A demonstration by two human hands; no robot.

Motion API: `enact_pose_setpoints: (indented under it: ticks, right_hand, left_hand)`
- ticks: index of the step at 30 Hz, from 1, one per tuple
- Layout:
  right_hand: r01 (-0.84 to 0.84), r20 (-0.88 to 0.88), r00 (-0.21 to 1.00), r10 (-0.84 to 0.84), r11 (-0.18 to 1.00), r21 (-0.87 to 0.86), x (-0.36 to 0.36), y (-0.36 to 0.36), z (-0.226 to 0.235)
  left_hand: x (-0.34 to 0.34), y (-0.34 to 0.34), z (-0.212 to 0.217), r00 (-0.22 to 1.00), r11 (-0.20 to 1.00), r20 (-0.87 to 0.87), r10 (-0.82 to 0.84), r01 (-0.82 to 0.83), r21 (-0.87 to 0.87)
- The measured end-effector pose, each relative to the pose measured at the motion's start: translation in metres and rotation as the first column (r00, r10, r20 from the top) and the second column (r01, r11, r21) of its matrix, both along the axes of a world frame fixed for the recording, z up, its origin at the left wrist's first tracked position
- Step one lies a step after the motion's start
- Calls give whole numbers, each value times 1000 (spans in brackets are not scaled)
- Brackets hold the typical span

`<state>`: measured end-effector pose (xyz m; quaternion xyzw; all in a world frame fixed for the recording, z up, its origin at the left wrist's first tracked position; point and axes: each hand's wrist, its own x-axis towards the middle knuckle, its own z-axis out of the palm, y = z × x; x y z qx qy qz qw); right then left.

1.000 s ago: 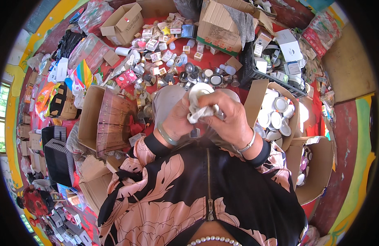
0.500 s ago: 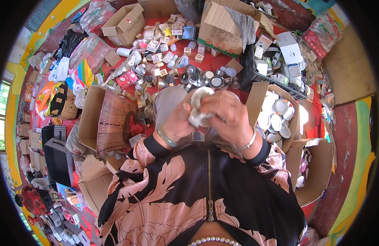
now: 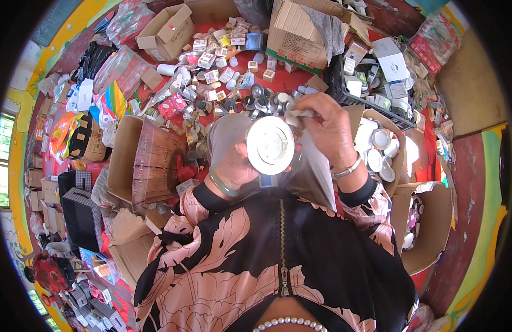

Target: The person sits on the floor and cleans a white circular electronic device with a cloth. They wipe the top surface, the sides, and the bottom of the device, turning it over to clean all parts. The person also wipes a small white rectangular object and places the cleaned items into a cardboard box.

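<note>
A round white downlight (image 3: 270, 146), with a stepped ring and a bright face turned up, is above my lap. My left hand (image 3: 234, 166) is closed round its left edge and underside, and most of those fingers are hidden behind it. Up and to the right of the light, my right hand (image 3: 329, 124) pinches a crumpled whitish cloth (image 3: 295, 113). The cloth hangs close to the light's upper right rim; I cannot tell if they touch.
On my right an open carton (image 3: 401, 149) holds several round white lights, with another carton (image 3: 433, 221) nearer me. Beyond it stands a black crate (image 3: 372, 102). Lamp parts and small boxes (image 3: 206, 61) litter the red floor ahead. A pleated pinkish basket (image 3: 156, 160) is at my left.
The light's bright face has come into view, turned up. My right hand has moved up and right off it with the cloth. My left hand still holds the light.
</note>
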<state>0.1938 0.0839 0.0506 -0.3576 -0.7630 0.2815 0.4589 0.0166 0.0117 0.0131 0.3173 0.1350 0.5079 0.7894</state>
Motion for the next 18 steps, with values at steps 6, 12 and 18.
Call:
enact_pose_setpoints:
  ticks: [6,12,18]
  right_hand:
    - [-9,8,1000,7,979,205,7,-8,24]
    - [-177,91,983,157,937,302,-12,-4,13]
    - [-200,198,971,132,903,380,-6,-19,9]
  left_hand:
    - [-10,3,-15,992,994,76,100,-96,-59]
    - [-7,2,-26,987,988,56,149,-146,-51]
    - [-7,3,-24,962,961,-16,272,-273,-45]
